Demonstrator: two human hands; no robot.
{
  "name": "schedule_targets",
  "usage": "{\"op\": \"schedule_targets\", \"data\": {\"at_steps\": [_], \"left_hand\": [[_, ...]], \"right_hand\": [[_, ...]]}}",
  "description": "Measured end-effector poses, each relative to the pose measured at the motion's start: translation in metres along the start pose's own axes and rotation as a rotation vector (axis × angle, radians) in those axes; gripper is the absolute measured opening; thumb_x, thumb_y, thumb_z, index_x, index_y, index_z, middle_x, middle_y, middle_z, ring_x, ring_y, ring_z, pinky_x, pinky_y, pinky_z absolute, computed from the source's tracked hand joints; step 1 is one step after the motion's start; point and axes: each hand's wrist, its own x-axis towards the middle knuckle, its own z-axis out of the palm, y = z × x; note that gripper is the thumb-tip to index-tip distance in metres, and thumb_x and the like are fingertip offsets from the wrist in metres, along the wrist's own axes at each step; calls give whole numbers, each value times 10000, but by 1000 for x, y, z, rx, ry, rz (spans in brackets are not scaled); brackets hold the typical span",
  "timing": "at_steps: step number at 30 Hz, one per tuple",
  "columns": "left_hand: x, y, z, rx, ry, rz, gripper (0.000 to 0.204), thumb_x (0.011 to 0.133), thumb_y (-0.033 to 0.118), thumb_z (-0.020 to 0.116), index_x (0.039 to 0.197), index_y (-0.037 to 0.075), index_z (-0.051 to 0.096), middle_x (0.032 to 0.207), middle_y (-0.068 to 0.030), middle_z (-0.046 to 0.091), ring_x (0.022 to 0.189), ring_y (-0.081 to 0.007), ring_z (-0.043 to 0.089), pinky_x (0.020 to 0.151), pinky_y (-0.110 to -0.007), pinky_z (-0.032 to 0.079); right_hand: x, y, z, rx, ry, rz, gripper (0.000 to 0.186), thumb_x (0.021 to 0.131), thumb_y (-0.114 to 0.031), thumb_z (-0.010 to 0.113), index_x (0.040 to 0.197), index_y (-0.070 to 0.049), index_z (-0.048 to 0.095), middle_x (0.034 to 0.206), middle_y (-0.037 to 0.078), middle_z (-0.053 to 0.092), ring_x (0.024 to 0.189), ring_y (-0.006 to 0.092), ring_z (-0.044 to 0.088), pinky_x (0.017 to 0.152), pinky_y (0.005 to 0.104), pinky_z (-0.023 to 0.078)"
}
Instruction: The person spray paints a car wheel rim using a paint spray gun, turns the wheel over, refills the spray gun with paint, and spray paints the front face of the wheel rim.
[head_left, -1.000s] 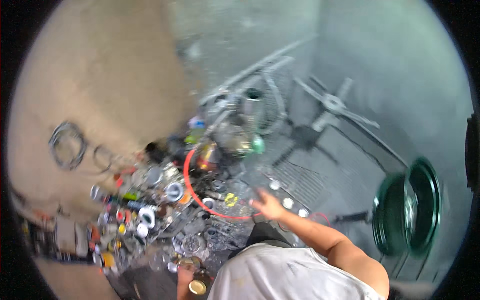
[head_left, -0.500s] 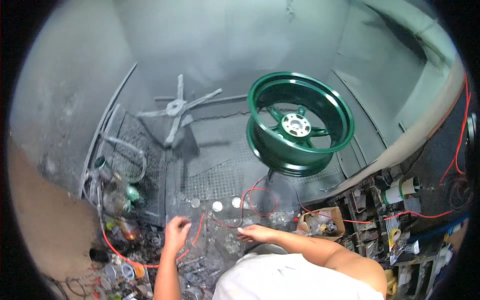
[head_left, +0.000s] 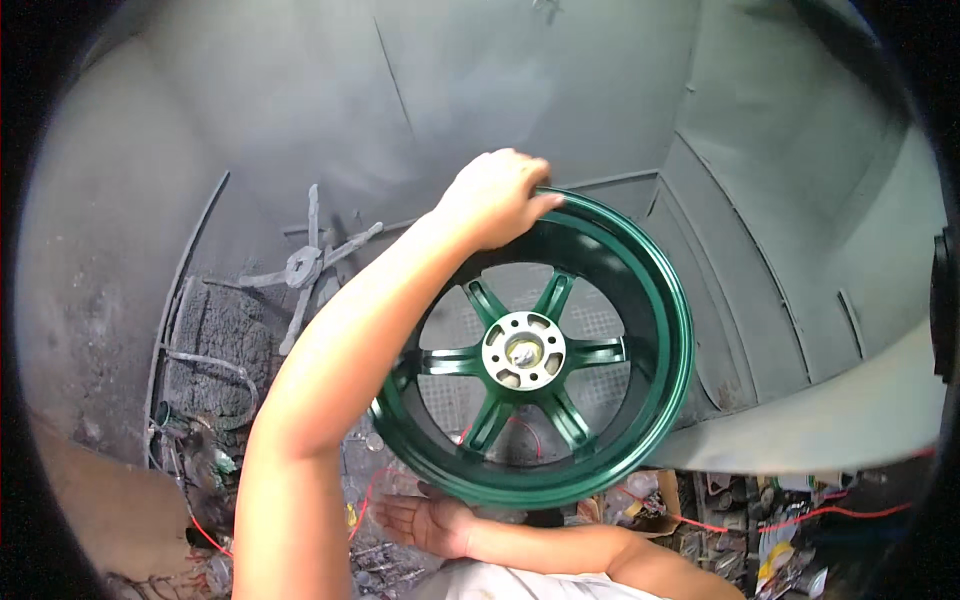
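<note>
A glossy green wheel rim with several spokes and a bare-metal hub fills the middle of the view, its open barrel facing me. My left hand reaches across to its far edge, with fingers over the lip and thumb on the inner side. Below the near edge, at the lower left of the rim, my right hand lies palm up with fingers stretched out and nothing on the palm. Whether its fingertips touch the rim's underside, I cannot tell. The rim hides what supports it.
A grey coated star-shaped stand is at the left. A red hose runs along the right and behind my arms. A cardboard box and a cluttered shelf stand lower right. Grey booth walls surround the rim.
My left hand has gone from the lower left up to the rim's far edge and gripped it. The rim has tilted toward me and appears closer. My right hand has turned palm up with fingers stretched.
</note>
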Motion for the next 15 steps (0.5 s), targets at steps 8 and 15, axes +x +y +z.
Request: {"op": "schedule_targets", "data": {"at_steps": [8,15], "left_hand": [[130,-17,99,-157,-663,-537,877,1001,773,330,1466,75,590,1522,-204,544,1448,-366,474,1189,-496,372],[136,-13,115,-114,-726,-496,853,1022,760,290,1416,95,652,1532,-199,539,1468,-378,453,1200,-512,353]], "right_hand": [[-58,-39,7,262,-382,123,484,1096,-379,490,1368,14,570,1381,131,629,1262,250,627,1079,394,532],[-82,-50,21,323,-367,144,458,1088,-347,516,1368,12,570,1349,141,639,1250,246,630,1079,393,535]]}}
